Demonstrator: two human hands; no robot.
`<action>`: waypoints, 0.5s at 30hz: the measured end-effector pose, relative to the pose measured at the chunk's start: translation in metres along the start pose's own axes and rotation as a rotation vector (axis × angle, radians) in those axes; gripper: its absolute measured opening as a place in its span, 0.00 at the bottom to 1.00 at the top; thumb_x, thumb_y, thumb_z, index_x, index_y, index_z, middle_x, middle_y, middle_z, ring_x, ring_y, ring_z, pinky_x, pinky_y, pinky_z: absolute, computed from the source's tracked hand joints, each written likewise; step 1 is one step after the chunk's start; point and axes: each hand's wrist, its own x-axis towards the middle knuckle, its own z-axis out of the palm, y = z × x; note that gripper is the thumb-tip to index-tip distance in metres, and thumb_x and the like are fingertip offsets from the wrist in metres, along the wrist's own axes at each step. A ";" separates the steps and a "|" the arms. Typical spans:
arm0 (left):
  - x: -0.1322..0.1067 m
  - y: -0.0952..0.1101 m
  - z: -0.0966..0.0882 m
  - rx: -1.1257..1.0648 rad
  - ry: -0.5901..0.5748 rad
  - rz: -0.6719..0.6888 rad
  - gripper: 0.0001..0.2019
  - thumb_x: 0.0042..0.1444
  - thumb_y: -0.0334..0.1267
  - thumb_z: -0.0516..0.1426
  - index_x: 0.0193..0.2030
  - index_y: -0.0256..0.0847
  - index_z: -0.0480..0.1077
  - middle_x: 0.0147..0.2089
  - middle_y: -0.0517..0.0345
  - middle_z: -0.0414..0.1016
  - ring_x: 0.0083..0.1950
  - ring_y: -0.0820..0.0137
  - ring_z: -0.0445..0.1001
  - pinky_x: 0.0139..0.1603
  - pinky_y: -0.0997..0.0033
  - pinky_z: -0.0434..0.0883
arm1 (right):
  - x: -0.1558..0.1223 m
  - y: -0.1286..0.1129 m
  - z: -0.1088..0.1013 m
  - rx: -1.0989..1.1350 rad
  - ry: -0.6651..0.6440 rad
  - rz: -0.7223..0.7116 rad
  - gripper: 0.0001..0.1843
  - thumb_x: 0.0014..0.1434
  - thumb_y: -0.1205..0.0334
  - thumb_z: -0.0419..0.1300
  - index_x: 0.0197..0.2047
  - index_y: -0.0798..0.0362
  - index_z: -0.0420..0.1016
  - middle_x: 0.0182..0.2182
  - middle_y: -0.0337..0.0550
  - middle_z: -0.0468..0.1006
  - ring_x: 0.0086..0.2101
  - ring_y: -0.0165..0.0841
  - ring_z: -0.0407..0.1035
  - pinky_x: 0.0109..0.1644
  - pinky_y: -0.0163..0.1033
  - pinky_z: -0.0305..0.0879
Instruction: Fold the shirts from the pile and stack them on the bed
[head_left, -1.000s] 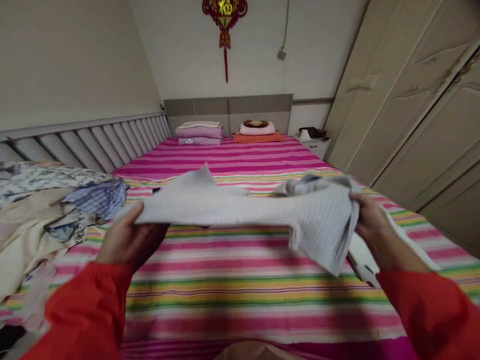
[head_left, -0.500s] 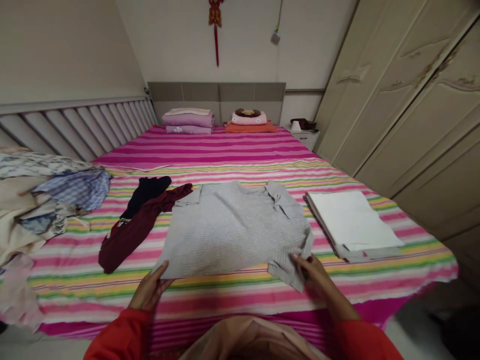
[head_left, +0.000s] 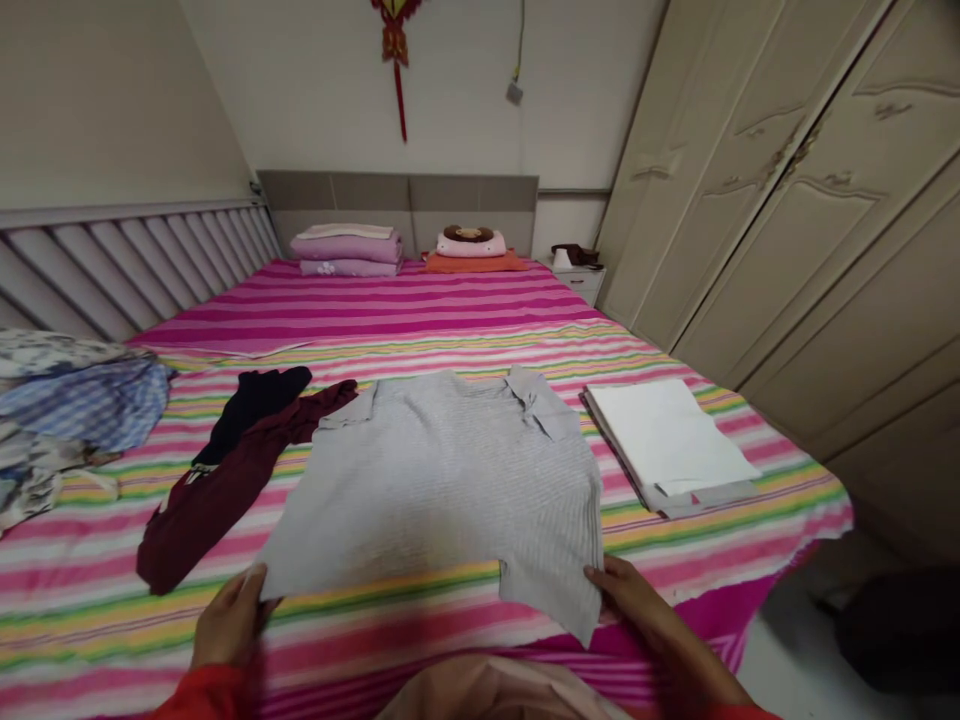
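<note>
A light grey ribbed shirt (head_left: 442, 480) lies spread flat on the striped bed (head_left: 465, 310), collar end away from me. My left hand (head_left: 229, 622) pinches its near left hem corner. My right hand (head_left: 634, 597) grips the near right corner, where the hem hangs a little lower. Both arms wear red sleeves. A dark maroon garment (head_left: 214, 490) with a black piece (head_left: 251, 405) lies just left of the shirt, touching its left sleeve.
A folded white and grey stack (head_left: 671, 440) sits right of the shirt near the bed's edge. A heap of patterned clothes (head_left: 67, 420) is at the far left. Folded bedding (head_left: 349, 250) and a pillow (head_left: 469, 245) lie at the headboard. Wardrobe doors (head_left: 810, 220) line the right.
The shirt, held up and stretched in the air a second ago, was laid flat on the bed and drawn toward me. Both hands keep hold of its near corners.
</note>
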 end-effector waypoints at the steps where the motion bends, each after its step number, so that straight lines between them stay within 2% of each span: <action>1: 0.002 -0.005 -0.002 0.070 0.026 -0.014 0.05 0.42 0.41 0.62 0.27 0.46 0.70 0.24 0.63 0.72 0.31 0.62 0.75 0.37 0.63 0.76 | 0.004 0.000 -0.004 -0.108 0.010 -0.014 0.16 0.40 0.47 0.66 0.23 0.51 0.71 0.15 0.37 0.72 0.18 0.33 0.66 0.24 0.36 0.59; 3: 0.005 -0.006 -0.002 0.221 0.125 0.000 0.05 0.43 0.43 0.60 0.27 0.49 0.68 0.24 0.65 0.72 0.38 0.59 0.77 0.48 0.55 0.75 | 0.013 -0.010 -0.014 -0.322 0.128 -0.126 0.13 0.42 0.49 0.64 0.20 0.49 0.69 0.16 0.39 0.73 0.20 0.34 0.67 0.26 0.36 0.58; 5: 0.007 0.004 0.007 0.310 0.188 0.133 0.05 0.44 0.43 0.58 0.29 0.50 0.68 0.31 0.65 0.75 0.48 0.55 0.75 0.59 0.48 0.69 | 0.027 -0.033 -0.020 -0.473 0.333 -0.298 0.10 0.46 0.51 0.62 0.22 0.48 0.71 0.20 0.40 0.76 0.25 0.35 0.69 0.30 0.37 0.60; 7: 0.003 0.020 0.028 0.267 0.112 0.300 0.07 0.44 0.40 0.59 0.33 0.48 0.70 0.40 0.59 0.77 0.56 0.53 0.71 0.65 0.48 0.63 | 0.045 -0.062 -0.021 -0.551 0.474 -0.422 0.09 0.50 0.52 0.59 0.27 0.48 0.73 0.24 0.42 0.78 0.29 0.37 0.71 0.34 0.38 0.62; 9: -0.005 0.035 0.060 0.166 -0.073 0.381 0.10 0.42 0.34 0.62 0.34 0.45 0.73 0.46 0.53 0.77 0.59 0.54 0.69 0.68 0.54 0.59 | 0.067 -0.092 -0.014 -0.620 0.534 -0.478 0.10 0.54 0.54 0.56 0.33 0.51 0.75 0.31 0.46 0.80 0.34 0.39 0.73 0.39 0.40 0.65; 12: -0.019 0.042 0.110 0.092 -0.297 0.450 0.13 0.43 0.30 0.65 0.38 0.46 0.76 0.54 0.51 0.76 0.66 0.57 0.64 0.72 0.59 0.50 | 0.102 -0.126 -0.001 -0.774 0.640 -0.407 0.17 0.57 0.56 0.56 0.44 0.59 0.75 0.44 0.59 0.79 0.46 0.43 0.73 0.48 0.42 0.65; 15: -0.024 0.029 0.139 0.192 -0.341 0.479 0.16 0.47 0.30 0.65 0.43 0.48 0.76 0.61 0.51 0.72 0.70 0.57 0.57 0.73 0.54 0.41 | 0.127 -0.139 0.007 -0.875 0.689 -0.230 0.25 0.58 0.51 0.59 0.48 0.66 0.74 0.46 0.69 0.77 0.48 0.48 0.72 0.47 0.44 0.66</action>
